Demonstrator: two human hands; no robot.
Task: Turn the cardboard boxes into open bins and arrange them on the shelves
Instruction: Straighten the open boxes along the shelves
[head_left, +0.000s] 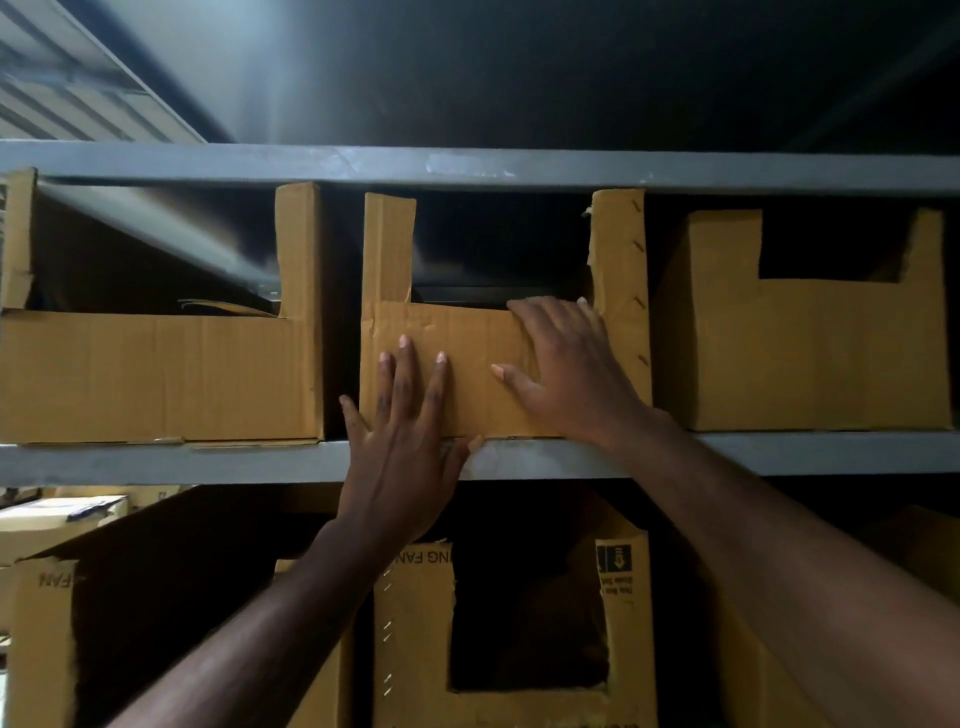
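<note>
Just left of the middle bin, a wide left bin stands on the same grey metal shelf, its front wall cut low between two tall corner strips, with a dark gap between the two bins. The left hand lies flat against the lower left of the middle bin's front wall, its fingers straight and spread and its palm crossing the shelf's front edge; it grips nothing. The right hand rests flat on the right half of that wall, thumb stretched out to the side and fingertips reaching the cut top edge; whether they hook over that edge cannot be told. Close on the right of the middle bin sits the right bin, its front notched the same way. Below the middle bin, on the next level down, stands a printed bin with a square opening in its front.
</note>
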